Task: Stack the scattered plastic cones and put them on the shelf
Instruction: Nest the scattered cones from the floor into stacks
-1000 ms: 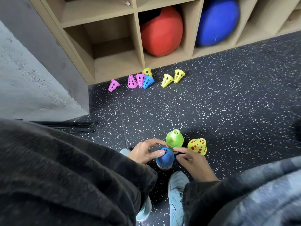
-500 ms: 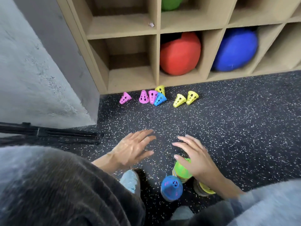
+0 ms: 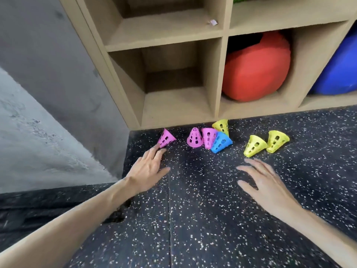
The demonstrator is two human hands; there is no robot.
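On the speckled rubber floor (image 3: 202, 219) at the foot of the wooden cubby shelf (image 3: 223, 60), seen from the head camera, seven perforated plastic cones lie scattered in a loose row. Leftmost is a tipped pink cone (image 3: 166, 137); the left hand (image 3: 147, 169) reaches toward it with fingers straight and spread, its fingertips (image 3: 154, 150) at the cone's lower edge, gripping nothing. Further right stands an upright pink cone (image 3: 194, 137), then a tilted pink cone (image 3: 209, 137) leaning against a blue cone (image 3: 221, 142) on its side, with a yellow cone (image 3: 221, 126) just behind them near the shelf base. Well to the right, two more yellow cones (image 3: 254, 146) (image 3: 276, 141) lie side by side. The right hand (image 3: 264, 182) hovers below these two, fingers extended and relaxed, holding nothing. In the bottom cubbies sit a red ball (image 3: 258, 68) and a blue ball (image 3: 340, 70)
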